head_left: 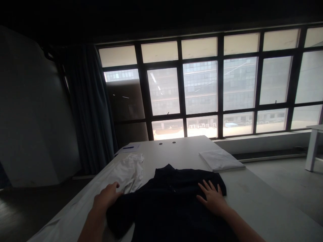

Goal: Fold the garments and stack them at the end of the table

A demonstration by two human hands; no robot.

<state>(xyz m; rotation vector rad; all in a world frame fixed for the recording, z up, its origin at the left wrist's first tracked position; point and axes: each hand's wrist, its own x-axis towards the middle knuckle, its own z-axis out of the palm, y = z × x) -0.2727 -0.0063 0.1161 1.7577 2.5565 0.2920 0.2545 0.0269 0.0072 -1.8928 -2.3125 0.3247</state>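
A dark short-sleeved shirt (161,208) lies spread on the white table, its collar pointing away from me and a few small buttons at the neck. My right hand (212,198) rests flat on the shirt near the right sleeve, fingers spread. At the outer edge of the left sleeve is my left hand (106,197), thumb and forefinger apart; its other fingers are partly hidden. Beyond and beside that hand, a crumpled white garment (130,171) runs along the table's left side. The lower part of the shirt passes out of view.
A folded white cloth (220,160) lies at the table's right edge. Paper with a blue pen (128,147) sits at the far left corner. Two round cable holes mark the far end of the table (186,148). Another white table (314,143) stands at right, by large windows.
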